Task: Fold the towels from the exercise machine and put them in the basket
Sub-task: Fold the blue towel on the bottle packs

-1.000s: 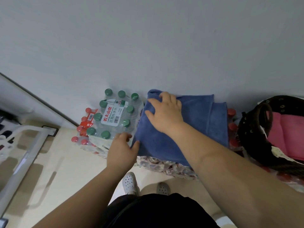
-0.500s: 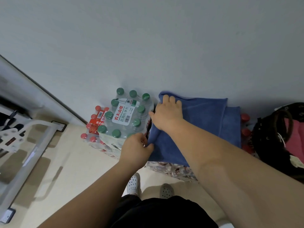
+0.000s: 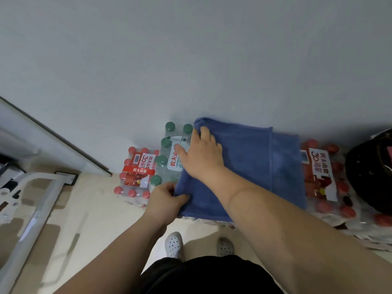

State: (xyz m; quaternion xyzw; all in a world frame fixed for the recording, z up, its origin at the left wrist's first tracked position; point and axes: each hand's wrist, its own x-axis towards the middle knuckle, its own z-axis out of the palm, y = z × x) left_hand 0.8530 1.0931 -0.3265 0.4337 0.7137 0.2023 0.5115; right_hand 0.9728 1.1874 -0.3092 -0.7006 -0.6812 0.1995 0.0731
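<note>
Blue terry towel (image 3: 244,166) under both hands. My left hand (image 3: 167,200) pinches its near-left corner, thumb on top, fingers curled beneath. My right hand (image 3: 201,158) lies over the left edge, fingertips (image 3: 204,131) at the far-left corner, thumb hanging off above a bottle label. I cannot tell whether this hand grips the cloth or only presses it.

The towel lies flat on shrink-wrapped bottle packs against the wall: a green-capped water pack (image 3: 167,158) at its left edge, a red-capped pack (image 3: 135,172) beyond that, and another red-capped pack (image 3: 320,177) at its right.

Progress, as I judge it: one fold is in, since the upper layer ends at a straight edge short of the right side. At least one more fold is due, then the carry to the dark basket (image 3: 369,172) at the right edge of view, well apart from my hands. A pink cloth (image 3: 389,151) already lies in it. The white metal frame of the exercise machine (image 3: 31,200) shows no towel on the part in view.

Versus one second ago: my right hand has slid from on the cloth out to its left edge, my left thumb now lies on the corner, and less of the basket is in view.
</note>
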